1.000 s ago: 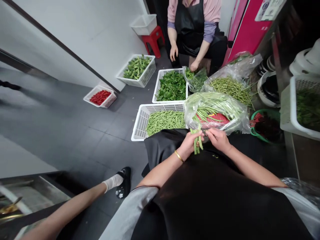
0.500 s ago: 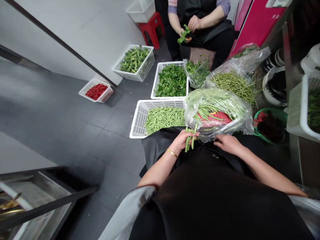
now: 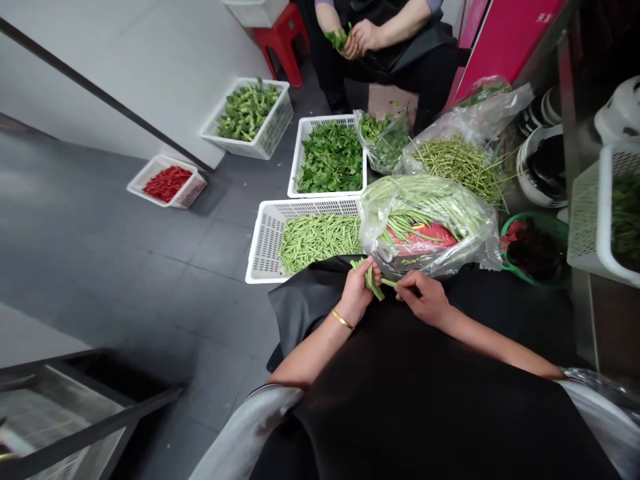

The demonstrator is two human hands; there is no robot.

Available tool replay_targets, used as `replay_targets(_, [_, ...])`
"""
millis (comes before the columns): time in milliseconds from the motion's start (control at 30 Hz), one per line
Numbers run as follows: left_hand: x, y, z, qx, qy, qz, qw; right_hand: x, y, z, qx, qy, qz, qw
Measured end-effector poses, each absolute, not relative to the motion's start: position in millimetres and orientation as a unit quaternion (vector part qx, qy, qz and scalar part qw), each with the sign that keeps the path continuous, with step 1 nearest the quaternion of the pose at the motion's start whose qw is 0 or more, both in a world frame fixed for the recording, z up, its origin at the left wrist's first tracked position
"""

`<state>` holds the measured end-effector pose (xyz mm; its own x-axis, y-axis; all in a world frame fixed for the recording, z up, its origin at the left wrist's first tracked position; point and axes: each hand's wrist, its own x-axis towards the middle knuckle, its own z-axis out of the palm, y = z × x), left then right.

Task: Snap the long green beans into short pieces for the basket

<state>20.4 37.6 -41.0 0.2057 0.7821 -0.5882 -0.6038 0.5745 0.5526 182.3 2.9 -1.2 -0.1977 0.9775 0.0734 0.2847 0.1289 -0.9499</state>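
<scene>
Several pieces of green bean (image 3: 371,283) are gripped in my left hand (image 3: 357,291), over the black apron on my lap. My right hand (image 3: 423,298) pinches the end of a bean that sticks out to the right from my left hand. Just beyond my hands lies a clear plastic bag (image 3: 480,240) with long green beans (image 3: 415,223) and a red package in it. Left of the bag, a white basket (image 3: 261,257) holds many short cut bean pieces (image 3: 320,241); the bag overlaps its right end.
A co-worker's hands (image 3: 363,39) hold green leaves across from me. White baskets of leafy greens (image 3: 331,159), cut green stalks (image 3: 247,110) and red chillies (image 3: 167,183) stand on the floor. At right are a green basin (image 3: 507,257) and a white crate (image 3: 607,220).
My right hand has moved left from the bag's edge to the beans in my left hand and now pinches one. The view has shifted a little; the co-worker's hands have come closer together.
</scene>
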Motion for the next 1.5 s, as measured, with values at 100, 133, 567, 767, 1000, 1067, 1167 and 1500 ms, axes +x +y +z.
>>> replay_targets(100, [21.4, 40.0, -49.9, 0.102, 0.41, 0.351, 0.835, 183.5, 13.8, 4.0, -0.47, -0.668, 0.512, 0.266])
replay_targets(133, [20.6, 39.4, -52.0, 0.119, 0.394, 0.313, 0.856, 186.7, 21.4, 4.1, -0.463, -0.683, 0.522, 0.216])
replay_targets(567, [7.6, 40.9, -44.2, 0.21, 0.325, 0.303, 0.871, 289.9, 156.1, -82.9, -0.682, -0.696, 0.156, -0.162])
replay_targets(767, [22.3, 32.9, -38.9, 0.225, 0.442, 0.315, 0.81, 276.6, 85.7, -33.8, -0.656, -0.643, 0.375, 0.123])
replay_targets(1000, [43.4, 19.1, -29.4, 0.258, 0.432, 0.416, 0.757, 210.4, -28.7, -22.1, -0.547, -0.534, 0.56, 0.321])
replay_targets(1067, [40.1, 15.5, -26.6, 0.251, 0.426, 0.45, 0.744, 208.9, -33.7, -14.0, -0.536, -0.609, 0.491, 0.318])
replay_targets(1167, [33.8, 10.3, -21.7, 0.243, 0.424, 0.473, 0.733, 215.6, -30.2, 5.3, -0.494, -0.721, 0.382, 0.3])
replay_targets(1500, [28.0, -3.5, -10.6, 0.349, 0.337, 0.342, 0.805, 189.7, -39.6, 8.0, -0.382, -0.529, 0.722, 0.231])
